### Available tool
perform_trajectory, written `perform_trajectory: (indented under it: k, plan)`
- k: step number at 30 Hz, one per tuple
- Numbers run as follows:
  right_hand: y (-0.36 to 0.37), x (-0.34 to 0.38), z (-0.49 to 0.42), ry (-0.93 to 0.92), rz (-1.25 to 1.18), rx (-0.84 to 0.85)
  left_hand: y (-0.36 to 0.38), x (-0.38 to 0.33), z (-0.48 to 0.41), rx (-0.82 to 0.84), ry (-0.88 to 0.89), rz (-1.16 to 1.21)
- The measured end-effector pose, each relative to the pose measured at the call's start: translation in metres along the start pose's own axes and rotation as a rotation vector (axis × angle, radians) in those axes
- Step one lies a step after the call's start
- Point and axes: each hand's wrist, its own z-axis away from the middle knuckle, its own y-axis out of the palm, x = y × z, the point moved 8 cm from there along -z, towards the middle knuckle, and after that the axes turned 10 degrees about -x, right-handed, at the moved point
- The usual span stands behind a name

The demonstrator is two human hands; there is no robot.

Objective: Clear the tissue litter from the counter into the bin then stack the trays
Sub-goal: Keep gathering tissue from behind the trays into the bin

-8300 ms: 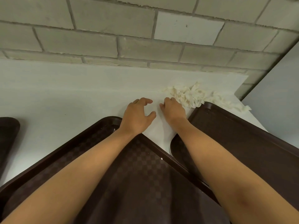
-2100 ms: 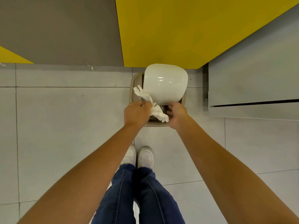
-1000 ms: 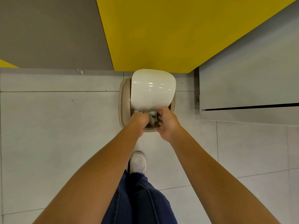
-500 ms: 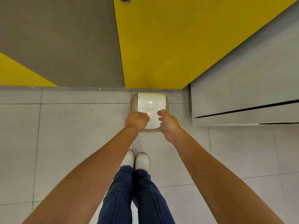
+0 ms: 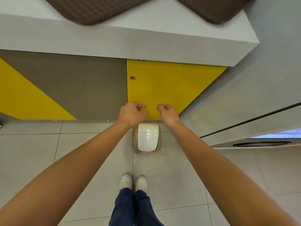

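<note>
A small beige bin (image 5: 147, 151) with a white swing lid stands on the floor against the counter base, its lid level. My left hand (image 5: 132, 114) and my right hand (image 5: 168, 113) hover above and behind it, fingers loosely curled and apart, holding nothing. Two dark brown trays lie on the white counter above: one (image 5: 97, 10) at top centre-left, one (image 5: 213, 8) at top right, each with a corner over the counter edge. No tissue is in sight.
The white counter (image 5: 146, 44) has a thick front edge, with yellow and grey cabinet panels (image 5: 162, 88) below. A grey unit (image 5: 244, 103) stands to the right. My white shoes (image 5: 133, 182) rest on the grey tiled floor, just short of the bin.
The tissue went into the bin and the lid swung back level. Both hands have lifted off the bin, empty, and my view has risen to take in the counter and trays.
</note>
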Motion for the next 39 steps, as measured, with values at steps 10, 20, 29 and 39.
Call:
perform_trajectory:
  k: [10,20,29,39]
  plan:
    - [-0.092,0.14,0.024,-0.327,-0.044,-0.218,-0.092,-0.139,0.017,-0.137,0.321,0.01]
    - [-0.143,0.218,0.013,-0.492,-0.118,-0.235,-0.134,-0.236,0.011,-0.284,0.501,0.04]
    - [-0.167,0.284,-0.04,-0.547,-0.138,-0.32,-0.155,-0.306,-0.053,-0.286,0.543,0.087]
    - [-0.182,0.334,-0.125,-0.468,-0.141,-0.354,-0.151,-0.363,-0.147,-0.246,0.592,0.024]
